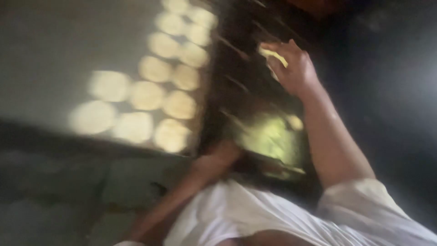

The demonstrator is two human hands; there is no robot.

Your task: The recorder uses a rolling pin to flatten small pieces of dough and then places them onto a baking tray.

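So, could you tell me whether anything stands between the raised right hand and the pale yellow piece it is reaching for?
Nothing visible does. The right hand already has its fingers on the pale yellow, flat piece, above the dark ridged surface. The picture is too blurred to tell how firm the grip is.

Pale cream-yellow dough rounds on a grey desk, yellow piece, white sleeve, yellow-green glinting dark tray.

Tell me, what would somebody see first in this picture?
First, the pale round dough discs laid in rows on the grey surface at the left. Next, the right hand raised at upper middle, pinching a yellowish piece. The left hand is a blur low in the middle, by something shiny yellow-green.
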